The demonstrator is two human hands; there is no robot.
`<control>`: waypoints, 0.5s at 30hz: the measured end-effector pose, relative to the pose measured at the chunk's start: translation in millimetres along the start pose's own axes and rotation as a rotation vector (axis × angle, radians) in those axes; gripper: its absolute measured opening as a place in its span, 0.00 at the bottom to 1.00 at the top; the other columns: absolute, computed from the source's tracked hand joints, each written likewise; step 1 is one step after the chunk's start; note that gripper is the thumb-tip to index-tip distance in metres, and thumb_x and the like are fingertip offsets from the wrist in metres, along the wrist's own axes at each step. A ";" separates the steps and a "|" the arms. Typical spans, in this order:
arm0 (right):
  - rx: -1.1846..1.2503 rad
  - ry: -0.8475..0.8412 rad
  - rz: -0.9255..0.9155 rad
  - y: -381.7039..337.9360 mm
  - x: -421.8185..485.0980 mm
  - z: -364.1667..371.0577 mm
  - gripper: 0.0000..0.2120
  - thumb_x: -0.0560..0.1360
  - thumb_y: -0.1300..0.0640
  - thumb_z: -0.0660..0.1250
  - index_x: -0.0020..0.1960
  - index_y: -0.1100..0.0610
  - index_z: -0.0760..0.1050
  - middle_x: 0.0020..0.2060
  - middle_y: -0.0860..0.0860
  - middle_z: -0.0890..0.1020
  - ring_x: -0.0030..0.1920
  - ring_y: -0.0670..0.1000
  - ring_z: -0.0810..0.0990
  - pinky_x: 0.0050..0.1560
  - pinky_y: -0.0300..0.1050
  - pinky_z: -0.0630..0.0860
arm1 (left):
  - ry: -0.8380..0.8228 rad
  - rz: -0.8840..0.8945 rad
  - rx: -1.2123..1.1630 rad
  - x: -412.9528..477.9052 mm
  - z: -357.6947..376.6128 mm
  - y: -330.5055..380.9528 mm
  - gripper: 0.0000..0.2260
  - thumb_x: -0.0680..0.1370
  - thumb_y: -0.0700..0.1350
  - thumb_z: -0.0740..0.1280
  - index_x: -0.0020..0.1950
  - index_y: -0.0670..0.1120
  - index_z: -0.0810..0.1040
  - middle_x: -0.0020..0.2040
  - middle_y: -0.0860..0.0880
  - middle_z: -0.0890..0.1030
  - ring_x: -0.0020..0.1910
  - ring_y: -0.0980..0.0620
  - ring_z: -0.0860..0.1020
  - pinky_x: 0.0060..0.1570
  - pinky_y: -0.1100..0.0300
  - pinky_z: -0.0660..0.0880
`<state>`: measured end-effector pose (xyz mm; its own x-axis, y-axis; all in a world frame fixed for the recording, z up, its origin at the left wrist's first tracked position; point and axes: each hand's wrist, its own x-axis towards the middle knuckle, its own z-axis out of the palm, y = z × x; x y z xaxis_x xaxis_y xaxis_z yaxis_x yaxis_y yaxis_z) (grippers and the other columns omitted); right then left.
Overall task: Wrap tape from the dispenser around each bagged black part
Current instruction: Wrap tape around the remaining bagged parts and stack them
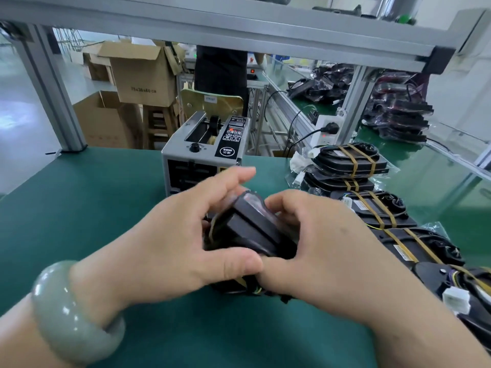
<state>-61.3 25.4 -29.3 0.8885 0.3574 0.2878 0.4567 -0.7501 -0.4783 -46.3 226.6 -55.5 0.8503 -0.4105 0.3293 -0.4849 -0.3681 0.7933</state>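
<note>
The bagged black part (249,229), a blocky dark plastic piece sealed in glossy clear film, was held just above the green-matted counter (79,208), directly in front of the grey box-shaped tape dispenser (204,158). Its upper face showed long stepped ridges, and the film caught a pale glare at the far end. At its near lower edge a bit of brownish tape and some thin coloured wires peeked out.

The left hand (175,235) gripped the part from the left, thumb pressed along the near edge and fingers curled round the far side. The right hand (321,251) clamped the right side with fingers curled over the top. A pale green stone bangle (74,312) sat on the left wrist.

On the counter to the right lay a row of taped black parts (372,208), each crossed by two brownish bands, with white connectors on their wires.

Both hands covered much of the held part, so its full outline and underside could not be made out, and blur softened its surface. The left fingers hid the lower front of the dispenser. The nearest taped part was cut off by the right edge. Beyond the counter, a person in dark clothes (220,70) was cut off above by the grey aluminium frame beam (239,30), beside brown cardboard boxes (143,75).
</note>
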 end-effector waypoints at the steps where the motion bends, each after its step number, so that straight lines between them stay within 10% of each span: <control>1: -0.009 0.003 -0.011 -0.9 2.1 -1.6 0.31 0.53 0.33 0.64 0.56 0.39 0.68 0.42 0.37 0.81 0.44 0.39 0.79 0.46 0.42 0.78 | 0.021 0.004 0.014 -1.0 2.2 -1.0 0.37 0.60 0.66 0.74 0.67 0.66 0.68 0.61 0.64 0.77 0.62 0.64 0.75 0.60 0.63 0.73; 8: 0.470 -0.073 0.207 46.5 -12.2 7.0 0.63 0.40 0.32 0.78 0.72 0.39 0.57 0.63 0.30 0.70 0.61 0.32 0.72 0.63 0.36 0.70 | 0.143 -0.042 -0.092 -4.1 2.1 -13.7 0.31 0.58 0.57 0.76 0.61 0.66 0.74 0.56 0.60 0.82 0.58 0.59 0.79 0.59 0.57 0.72; 15: 0.745 0.106 0.045 52.5 -16.0 62.3 0.28 0.55 0.53 0.79 0.54 0.41 0.78 0.48 0.43 0.84 0.48 0.40 0.81 0.52 0.35 0.75 | 0.202 -0.247 -0.386 -4.5 -9.2 -22.2 0.30 0.64 0.59 0.76 0.63 0.53 0.75 0.60 0.54 0.81 0.58 0.58 0.79 0.56 0.61 0.75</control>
<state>-48.7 15.0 -110.7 0.9151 0.2515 0.3152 0.3632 -0.1748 -0.9152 -37.4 244.2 -69.9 0.9713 -0.1663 0.1699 -0.1855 -0.0831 0.9791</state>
